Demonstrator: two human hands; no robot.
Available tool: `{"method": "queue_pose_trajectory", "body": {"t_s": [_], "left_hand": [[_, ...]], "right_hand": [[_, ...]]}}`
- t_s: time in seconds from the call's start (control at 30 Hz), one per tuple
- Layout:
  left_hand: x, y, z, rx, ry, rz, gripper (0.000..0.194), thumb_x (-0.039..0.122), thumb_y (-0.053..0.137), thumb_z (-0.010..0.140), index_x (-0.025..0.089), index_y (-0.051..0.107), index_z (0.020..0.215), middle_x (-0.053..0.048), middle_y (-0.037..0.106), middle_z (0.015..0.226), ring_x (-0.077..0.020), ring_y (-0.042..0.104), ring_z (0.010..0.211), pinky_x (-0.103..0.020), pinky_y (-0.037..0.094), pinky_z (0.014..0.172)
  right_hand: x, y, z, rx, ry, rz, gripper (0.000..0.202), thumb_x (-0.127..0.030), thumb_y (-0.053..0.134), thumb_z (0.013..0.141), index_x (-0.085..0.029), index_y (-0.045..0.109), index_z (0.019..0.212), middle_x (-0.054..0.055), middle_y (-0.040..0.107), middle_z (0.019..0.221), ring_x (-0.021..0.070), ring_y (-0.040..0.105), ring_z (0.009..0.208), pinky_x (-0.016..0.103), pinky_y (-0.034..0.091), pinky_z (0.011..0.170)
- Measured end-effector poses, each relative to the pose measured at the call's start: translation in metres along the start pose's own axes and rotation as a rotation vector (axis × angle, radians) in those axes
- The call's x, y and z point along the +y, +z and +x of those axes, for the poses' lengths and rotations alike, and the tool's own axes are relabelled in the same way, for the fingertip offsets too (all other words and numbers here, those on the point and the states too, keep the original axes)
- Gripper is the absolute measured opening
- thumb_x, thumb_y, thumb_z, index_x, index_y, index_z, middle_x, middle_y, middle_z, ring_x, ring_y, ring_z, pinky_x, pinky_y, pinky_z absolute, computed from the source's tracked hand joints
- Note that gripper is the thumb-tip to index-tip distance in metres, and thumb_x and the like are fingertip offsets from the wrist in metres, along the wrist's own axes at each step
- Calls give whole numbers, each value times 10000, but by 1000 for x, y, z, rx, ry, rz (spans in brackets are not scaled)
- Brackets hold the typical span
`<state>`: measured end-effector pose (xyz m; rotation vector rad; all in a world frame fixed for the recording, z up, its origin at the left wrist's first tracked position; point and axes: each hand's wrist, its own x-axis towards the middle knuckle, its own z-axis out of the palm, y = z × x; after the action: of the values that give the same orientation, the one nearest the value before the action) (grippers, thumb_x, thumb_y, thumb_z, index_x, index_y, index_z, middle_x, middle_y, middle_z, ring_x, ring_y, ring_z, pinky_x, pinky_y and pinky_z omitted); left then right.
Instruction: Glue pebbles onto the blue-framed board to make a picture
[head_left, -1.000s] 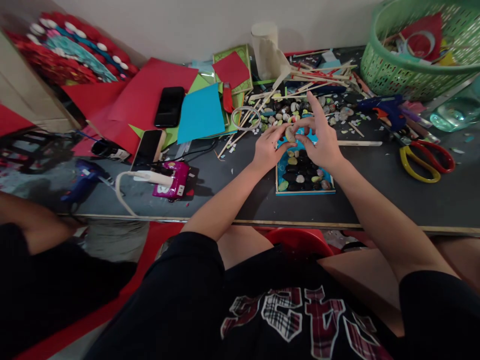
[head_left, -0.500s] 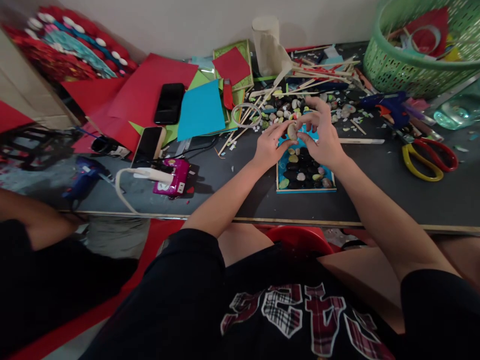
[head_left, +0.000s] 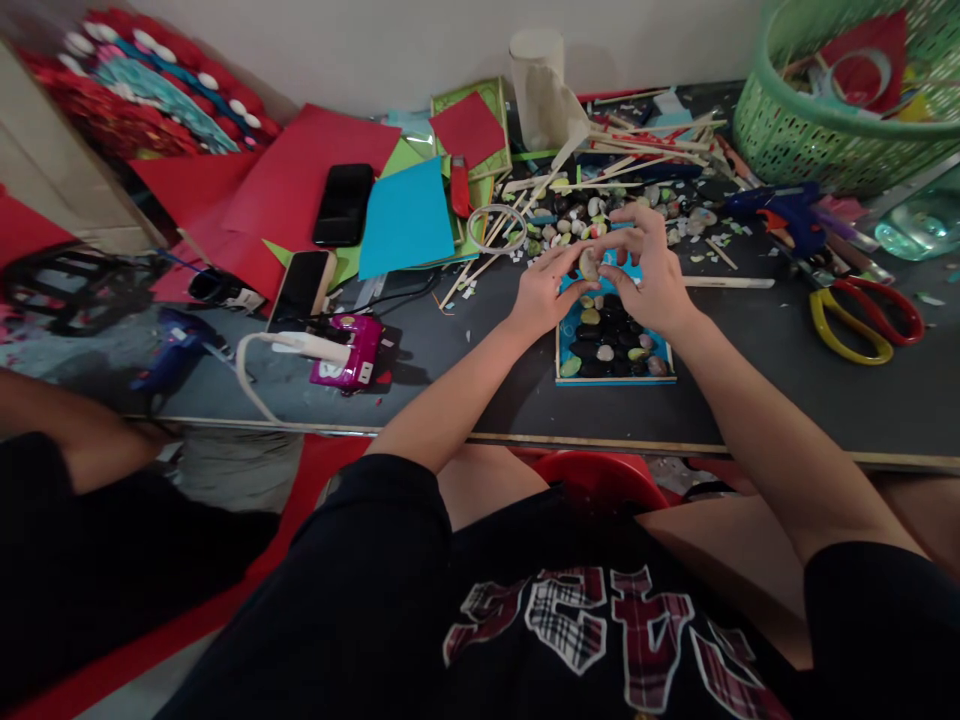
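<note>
A tan pebble is raised over the far part of a blue panel edged with thin sticks. My left hand pinches the pebble between thumb and fingers. From the other side, the thumb and fingers of my right hand also close on it. Black pebbles cover much of the panel's near part, with a few pale and yellowish ones among them. My wrists and fingers hide some of the panel's far end. Loose pebbles lie scattered just beyond my hands.
Right of me are scissors, a blue glue gun and a green basket. To the left are a purple power adapter, phones, blue paper and another glue gun. A co-worker's arm rests at far left.
The view has shifted slightly, moving the scene a little to the right. Both hands keep nearly the same pose around the pebble over the panel.
</note>
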<state>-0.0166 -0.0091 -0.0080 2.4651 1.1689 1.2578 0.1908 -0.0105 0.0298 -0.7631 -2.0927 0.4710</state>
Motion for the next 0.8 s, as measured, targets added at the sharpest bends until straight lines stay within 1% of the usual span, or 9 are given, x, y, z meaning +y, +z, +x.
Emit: {"method": "queue_pose_trajectory", "body": {"t_s": [0.13,0.23,0.43,0.6,0.7,0.8], "left_hand": [[-5,2,-1,11,23,-41,792,817,362,953,199,618,1376,-129,746,1095,-240,723,1005,-348,560,918],[-6,3,-1,32,29,-59,812,830,372,939,187,629,1364,-136,750,1091,-244,732,986,-356,574,907],[-7,4,-1,60,65,-58,816,826,376,942,167,647,1340,-148,752,1126,-255,732,1046,-362,576,940],[-7,4,-2,35,39,-52,819,836,365,940,176,642,1337,-133,756,1117,-235,738,995,-353,582,924],[-7,4,-2,41,47,-53,821,839,369,936,173,643,1331,-137,756,1117,-243,736,1011,-356,581,920],[-9,4,-2,41,59,-71,808,825,375,943,178,624,1356,-135,751,1108,-239,733,994,-358,579,912]], "right_hand": [[0,1,0,16,-26,15,516,-642,434,1060,-274,357,1414,93,689,1176,255,681,989,514,613,884],[0,2,1,32,-36,6,503,-632,451,1058,-265,367,1391,98,693,1172,255,687,995,520,619,889],[-5,0,1,34,-30,11,468,-598,478,1057,-252,405,1365,66,717,1031,240,687,912,488,621,845],[-6,-1,2,41,-50,5,470,-589,494,1051,-254,410,1370,67,708,1041,247,680,946,503,606,880],[-4,0,2,19,-37,12,465,-585,494,1051,-255,419,1370,56,705,1008,240,677,917,483,605,860],[-3,1,1,34,-25,-6,493,-592,501,1044,-252,407,1387,63,698,1033,247,672,943,493,600,883]]}}
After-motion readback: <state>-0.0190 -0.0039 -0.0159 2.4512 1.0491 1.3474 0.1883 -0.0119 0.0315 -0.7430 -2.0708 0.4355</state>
